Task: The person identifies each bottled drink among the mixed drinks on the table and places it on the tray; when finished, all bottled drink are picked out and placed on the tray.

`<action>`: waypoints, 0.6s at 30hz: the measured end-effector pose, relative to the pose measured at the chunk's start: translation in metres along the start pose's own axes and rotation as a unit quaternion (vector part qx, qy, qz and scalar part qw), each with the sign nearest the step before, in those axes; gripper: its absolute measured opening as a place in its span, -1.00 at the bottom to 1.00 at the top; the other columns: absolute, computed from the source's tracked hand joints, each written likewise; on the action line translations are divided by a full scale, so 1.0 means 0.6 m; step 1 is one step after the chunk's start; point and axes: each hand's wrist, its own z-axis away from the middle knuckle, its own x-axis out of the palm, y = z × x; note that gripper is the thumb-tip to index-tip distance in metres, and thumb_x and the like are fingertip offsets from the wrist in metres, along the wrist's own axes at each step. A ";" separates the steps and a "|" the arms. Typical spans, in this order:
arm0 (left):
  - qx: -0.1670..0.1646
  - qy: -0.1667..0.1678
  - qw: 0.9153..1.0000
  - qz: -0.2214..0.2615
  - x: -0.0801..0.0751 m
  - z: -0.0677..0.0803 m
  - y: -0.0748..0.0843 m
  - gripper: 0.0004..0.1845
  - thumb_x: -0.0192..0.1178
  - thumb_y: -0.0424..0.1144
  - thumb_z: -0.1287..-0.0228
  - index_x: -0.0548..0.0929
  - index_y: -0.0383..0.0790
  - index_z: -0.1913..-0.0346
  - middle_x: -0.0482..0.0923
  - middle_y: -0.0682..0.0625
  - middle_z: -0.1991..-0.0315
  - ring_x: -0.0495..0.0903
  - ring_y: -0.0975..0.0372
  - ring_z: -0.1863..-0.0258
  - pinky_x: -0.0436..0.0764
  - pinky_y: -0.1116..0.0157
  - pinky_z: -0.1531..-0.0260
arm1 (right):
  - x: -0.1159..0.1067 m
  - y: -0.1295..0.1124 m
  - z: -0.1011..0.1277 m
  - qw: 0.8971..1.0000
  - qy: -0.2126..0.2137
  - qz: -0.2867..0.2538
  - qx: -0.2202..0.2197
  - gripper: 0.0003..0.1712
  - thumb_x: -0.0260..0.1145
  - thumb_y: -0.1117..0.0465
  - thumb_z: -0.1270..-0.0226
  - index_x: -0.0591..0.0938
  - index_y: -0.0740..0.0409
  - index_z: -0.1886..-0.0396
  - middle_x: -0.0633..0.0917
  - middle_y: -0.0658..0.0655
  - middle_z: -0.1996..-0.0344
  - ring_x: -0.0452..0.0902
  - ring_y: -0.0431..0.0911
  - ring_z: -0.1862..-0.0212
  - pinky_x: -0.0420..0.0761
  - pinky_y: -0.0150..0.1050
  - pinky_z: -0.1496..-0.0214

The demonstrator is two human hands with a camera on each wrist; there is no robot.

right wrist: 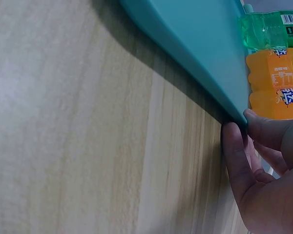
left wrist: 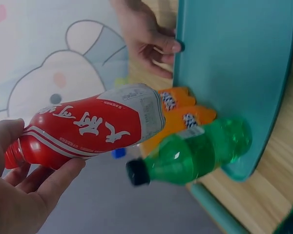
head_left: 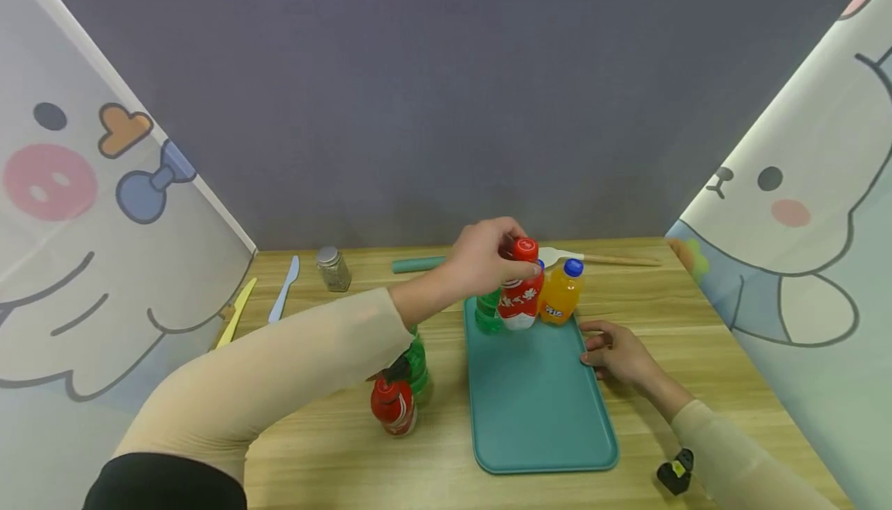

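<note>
A black sleeve (head_left: 167, 487) lies nearest the head camera, with a cream sleeve (head_left: 293, 378) running on from it toward the table's (head_left: 348, 463) far edge. At its end, the left hand (head_left: 481, 262) grasps a red bottle (head_left: 519, 301) by the neck, fingers curled just under the cap. The bottle is above the far end of a tray (head_left: 536, 402), right of the table's middle; whether its base touches the tray cannot be told.

The bottle extends down from the left hand, cap uppermost, its long axis close to upright. In the head view it comes between a green bottle (head_left: 488, 316) on its left and orange bottles (head_left: 560, 297) on its right, overlapping both. The right hand (head_left: 620, 351), farther from it, pinches the tray's right rim, thumb on top.

The bottle is glossy, with a red cap, white script down its label, curved white stripes by the neck and a pale lower part.

Left of the tray, a second red bottle (head_left: 393, 409) stands beside a second green bottle (head_left: 417, 363). A jar (head_left: 334, 270) stands near the table's far left corner.
</note>
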 end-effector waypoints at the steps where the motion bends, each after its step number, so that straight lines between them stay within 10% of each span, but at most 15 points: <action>1: -0.001 -0.002 1.000 -0.003 0.008 -0.004 0.001 -0.67 0.46 -0.10 -0.29 0.61 -0.09 0.00 0.68 0.06 0.11 0.63 0.23 0.14 0.70 0.34 0.19 | 0.000 0.000 0.000 1.000 0.001 0.001 0.000 -0.32 0.40 0.41 -0.34 0.40 0.37 -0.42 0.61 0.30 0.16 0.61 -0.02 0.33 0.74 -0.14 0.37; 18: -0.009 -0.038 0.998 -0.052 0.134 -0.047 -0.010 -0.70 0.48 -0.11 -0.26 0.59 -0.07 0.09 0.65 0.13 0.21 0.60 0.36 0.29 0.63 0.43 0.31 | 0.000 -0.007 -0.001 1.000 -0.002 0.008 -0.001 -0.35 0.36 0.43 -0.36 0.39 0.40 -0.41 0.63 0.32 0.16 0.63 -0.03 0.30 0.75 -0.13 0.36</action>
